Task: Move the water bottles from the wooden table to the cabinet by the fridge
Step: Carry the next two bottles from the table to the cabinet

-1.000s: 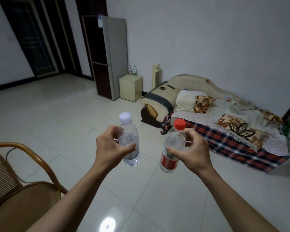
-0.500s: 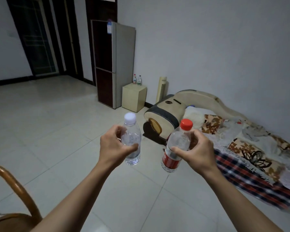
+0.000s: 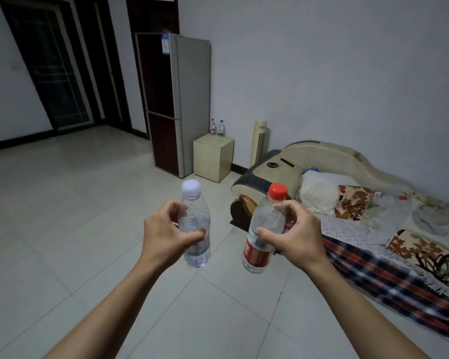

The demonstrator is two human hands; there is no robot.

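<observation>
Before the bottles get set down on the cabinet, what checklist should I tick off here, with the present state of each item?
1. Left hand grips white-capped bottle: ok.
2. Right hand grips red-capped bottle: ok.
3. Both caps on: ok.
4. Cabinet in view beside fridge: ok.
5. Free room on cabinet top beside the two bottles there: ok.
6. Tiled floor toward it free of obstacles: ok.

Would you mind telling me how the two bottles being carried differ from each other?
The white-capped bottle, in the left hand, shows no label; the red-capped bottle, in the right hand, wears a red one. The first stands nearly upright, the second tilts right. Both are clear plastic.
</observation>
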